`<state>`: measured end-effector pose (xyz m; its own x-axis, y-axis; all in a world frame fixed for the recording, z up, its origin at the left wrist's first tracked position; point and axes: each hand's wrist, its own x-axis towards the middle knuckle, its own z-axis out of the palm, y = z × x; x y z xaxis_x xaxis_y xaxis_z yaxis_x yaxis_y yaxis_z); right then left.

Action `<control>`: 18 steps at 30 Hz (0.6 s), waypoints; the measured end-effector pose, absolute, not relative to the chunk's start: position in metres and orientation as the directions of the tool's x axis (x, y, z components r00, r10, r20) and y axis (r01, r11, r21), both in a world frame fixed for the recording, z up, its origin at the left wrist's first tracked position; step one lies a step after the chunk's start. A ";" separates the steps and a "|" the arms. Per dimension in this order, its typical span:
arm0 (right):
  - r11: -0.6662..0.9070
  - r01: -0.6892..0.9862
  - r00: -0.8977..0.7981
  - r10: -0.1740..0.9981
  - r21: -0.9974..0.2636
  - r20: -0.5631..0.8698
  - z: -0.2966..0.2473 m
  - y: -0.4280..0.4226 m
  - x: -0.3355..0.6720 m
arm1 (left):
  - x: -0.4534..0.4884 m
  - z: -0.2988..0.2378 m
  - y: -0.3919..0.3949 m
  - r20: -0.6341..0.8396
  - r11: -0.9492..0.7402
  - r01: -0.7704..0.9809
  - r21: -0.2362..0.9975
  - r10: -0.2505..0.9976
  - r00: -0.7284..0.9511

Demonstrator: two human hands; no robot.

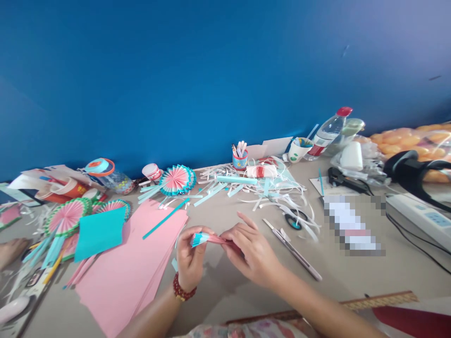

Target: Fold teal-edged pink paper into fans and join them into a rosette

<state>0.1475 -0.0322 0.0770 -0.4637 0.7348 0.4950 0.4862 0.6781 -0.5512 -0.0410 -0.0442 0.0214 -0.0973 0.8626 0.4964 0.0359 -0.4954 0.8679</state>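
Between my two hands is a narrow pleated strip of paper [199, 240], pink with a light blue and white edge, folded like an accordion. My left hand [190, 258] pinches its blue end; a dark red bead bracelet circles that wrist. Gripping the pink end, my right hand [248, 249] has its thumb and fingers pressed together, with one finger raised. Left of my hands lie large pink paper sheets [130, 263], with a thin teal strip [165, 218] across them. A craft knife [292, 251] rests on the table to the right of my right hand.
Finished paper rosettes [178, 180] and a teal paper square [100, 233] lie to the left. Paper scraps [275, 188] and scissors [297, 219] are ahead. At the back right stands a plastic bottle [326, 134]; a power strip [423, 218] lies right. Another person's hand [12, 253] shows far left.
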 end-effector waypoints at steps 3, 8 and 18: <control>0.684 0.476 -0.462 0.729 -0.553 0.505 0.077 -0.033 0.148 | -0.042 0.022 -0.045 0.497 -0.497 0.021 0.867 0.862 -0.099; 0.688 0.494 -0.471 0.726 -0.532 0.500 0.082 -0.033 0.149 | -0.042 0.026 -0.046 0.520 -0.524 -0.035 0.851 0.850 -0.080; 0.715 0.535 -0.522 0.699 -0.451 0.488 0.092 -0.030 0.153 | -0.049 0.032 -0.043 0.515 -0.509 -0.106 0.854 0.857 0.034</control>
<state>0.1531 -0.0305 0.0924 -0.5224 0.6990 0.4884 0.5348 0.7146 -0.4508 -0.0488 -0.0426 0.0324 0.0338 0.8566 0.5149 -0.1062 -0.5092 0.8541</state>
